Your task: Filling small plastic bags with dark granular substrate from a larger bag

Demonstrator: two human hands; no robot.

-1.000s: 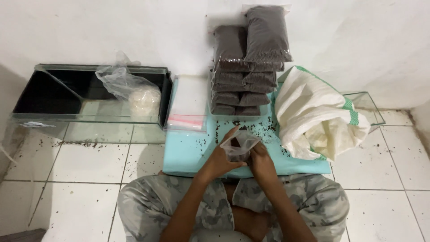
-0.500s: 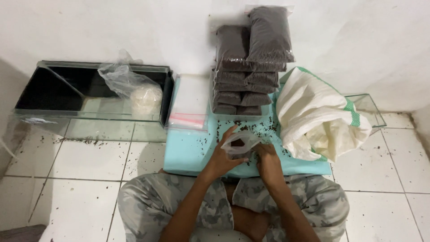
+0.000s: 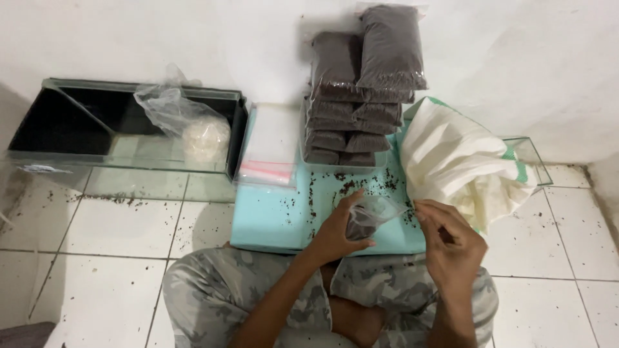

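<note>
Clear plastic, a small pouch (image 3: 369, 216) part-filled with dark grains sits pinched upright in the left hand (image 3: 338, 232) over the turquoise board (image 3: 271, 216), mouth up so nothing spills, while the right hand (image 3: 451, 241) hovers just right, fingers curled and empty.

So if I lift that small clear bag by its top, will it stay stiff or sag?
Likely it sags: the small clear bag is thin film, crumpled in the left hand. Its dark granules sit low, so the bottom probably swings. The top looks open, so tipping may spill.
</note>
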